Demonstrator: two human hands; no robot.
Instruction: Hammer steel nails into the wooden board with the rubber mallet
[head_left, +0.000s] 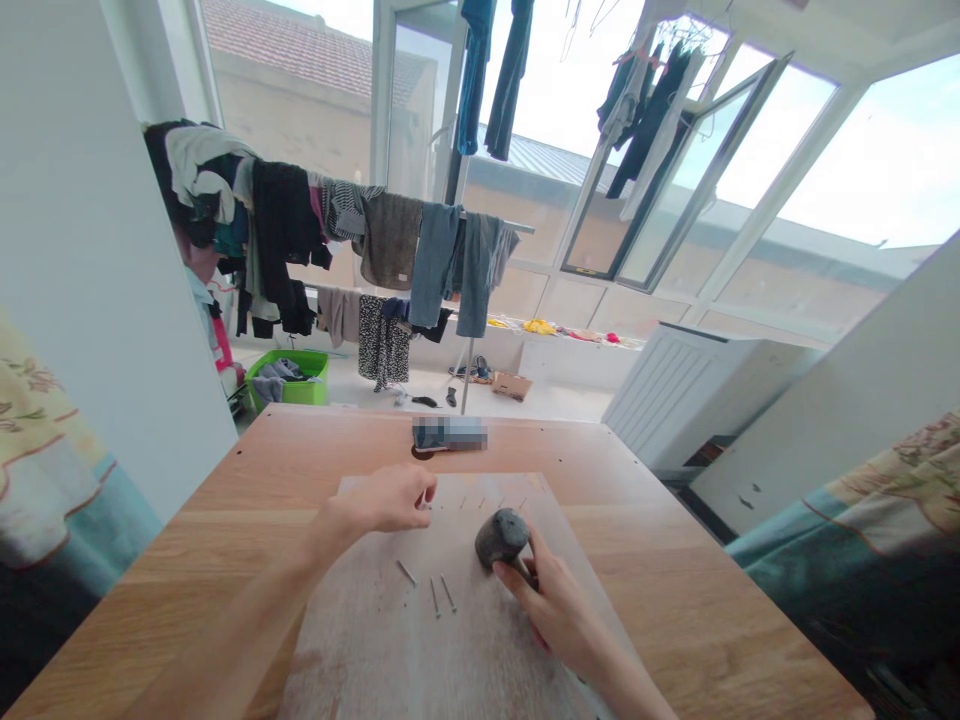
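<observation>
Fingers (421,518) of the left hand (401,498) curl over the board (397,650), grasp unclear; the right hand (553,595) clenches the mallet (501,537).

A person's 2 bare hands and 2 bare forearms are pictured from above. The left hand (401,497) has slim fingers and a narrow wrist, leading to a long left forearm (277,570) that broadens toward the lower edge, its outline softly blurred. The right hand (551,590), slender with a tapered thumb, joins a smooth right forearm (611,665), cropped by the frame. The fingernails are too small to make out in detail.
</observation>
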